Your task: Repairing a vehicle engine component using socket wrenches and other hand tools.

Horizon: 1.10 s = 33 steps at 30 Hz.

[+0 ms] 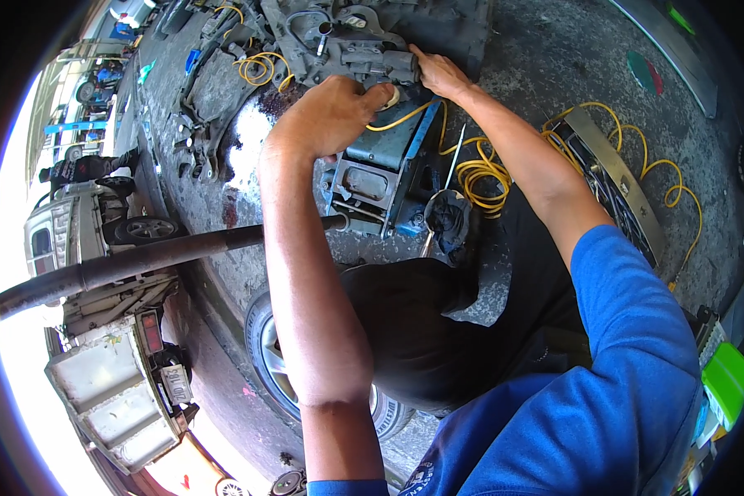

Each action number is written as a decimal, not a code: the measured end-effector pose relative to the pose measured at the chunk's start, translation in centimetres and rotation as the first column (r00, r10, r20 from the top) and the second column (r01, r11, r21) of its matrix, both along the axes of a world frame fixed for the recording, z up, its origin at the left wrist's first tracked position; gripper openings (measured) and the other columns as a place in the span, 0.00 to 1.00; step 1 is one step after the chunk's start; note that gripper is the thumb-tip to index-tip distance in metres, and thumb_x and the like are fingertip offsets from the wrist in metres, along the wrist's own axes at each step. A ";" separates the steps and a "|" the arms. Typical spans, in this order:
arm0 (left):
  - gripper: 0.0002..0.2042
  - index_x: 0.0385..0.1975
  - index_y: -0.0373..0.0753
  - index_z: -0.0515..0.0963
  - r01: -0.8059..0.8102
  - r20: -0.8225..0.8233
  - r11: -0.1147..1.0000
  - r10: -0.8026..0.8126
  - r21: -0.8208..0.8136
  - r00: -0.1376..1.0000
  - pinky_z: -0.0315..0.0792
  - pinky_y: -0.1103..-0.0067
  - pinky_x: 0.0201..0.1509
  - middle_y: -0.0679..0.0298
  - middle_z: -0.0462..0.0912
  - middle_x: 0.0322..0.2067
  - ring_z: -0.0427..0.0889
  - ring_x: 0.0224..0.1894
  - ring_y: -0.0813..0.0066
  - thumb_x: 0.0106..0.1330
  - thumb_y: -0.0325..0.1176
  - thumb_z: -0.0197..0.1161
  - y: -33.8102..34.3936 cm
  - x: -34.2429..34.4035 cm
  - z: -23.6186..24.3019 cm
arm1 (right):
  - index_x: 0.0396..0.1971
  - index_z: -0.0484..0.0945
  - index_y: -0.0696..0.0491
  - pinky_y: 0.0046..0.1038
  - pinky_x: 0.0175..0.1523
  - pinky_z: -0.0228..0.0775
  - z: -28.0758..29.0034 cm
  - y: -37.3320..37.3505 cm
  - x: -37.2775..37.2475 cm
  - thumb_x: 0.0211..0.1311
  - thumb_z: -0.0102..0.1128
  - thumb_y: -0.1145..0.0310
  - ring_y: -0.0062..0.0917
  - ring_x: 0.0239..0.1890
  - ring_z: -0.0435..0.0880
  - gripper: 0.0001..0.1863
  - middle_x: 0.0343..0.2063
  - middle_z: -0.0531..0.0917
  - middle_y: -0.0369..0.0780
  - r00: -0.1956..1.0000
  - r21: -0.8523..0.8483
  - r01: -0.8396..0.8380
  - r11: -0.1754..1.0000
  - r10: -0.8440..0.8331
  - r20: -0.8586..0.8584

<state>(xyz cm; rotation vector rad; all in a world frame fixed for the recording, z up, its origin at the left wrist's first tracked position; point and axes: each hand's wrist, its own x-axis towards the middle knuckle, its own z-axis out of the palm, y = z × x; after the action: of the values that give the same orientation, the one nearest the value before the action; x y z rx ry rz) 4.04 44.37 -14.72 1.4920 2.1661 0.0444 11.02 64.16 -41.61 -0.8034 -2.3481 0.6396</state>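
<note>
A grimy grey metal gearbox-like assembly [364, 41] lies on the oily concrete ahead of me, resting over a blue floor jack [384, 169]. My left hand [331, 112] is closed against the assembly's near side, with a small pale round part at its fingertips. On the right of the same casting, my right hand [440, 73] presses its fingers on a metal fitting. Whether either hand actually grips something is hard to tell. A long dark jack handle [140, 260] runs leftward from the jack.
A coiled yellow air hose [484, 178] trails across the ground to the right, beside a metal plate and grille [616, 186]. A wheel and tyre [269, 364] sits by my knee. Parked vehicles [99, 240] stand at the left. A green container [726, 376] is at the right edge.
</note>
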 end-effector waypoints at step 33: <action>0.31 0.27 0.26 0.77 -0.049 0.041 0.998 0.048 0.024 0.998 0.70 0.70 0.22 0.57 0.69 0.12 0.73 0.14 0.68 0.64 0.57 0.52 1.3 0.6 0.3 | 0.49 0.74 0.56 0.44 0.43 0.77 4.3 1.8 0.3 0.57 0.51 0.75 0.48 0.40 0.83 0.18 0.32 0.83 0.54 0.982 0.137 -0.133 0.982 0.111 0.153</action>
<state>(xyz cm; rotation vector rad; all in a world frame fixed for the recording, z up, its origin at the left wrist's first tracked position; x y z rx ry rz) 4.69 45.68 -14.38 1.4393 2.1773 0.1173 11.30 65.96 -37.35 -0.6634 -2.5588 0.4652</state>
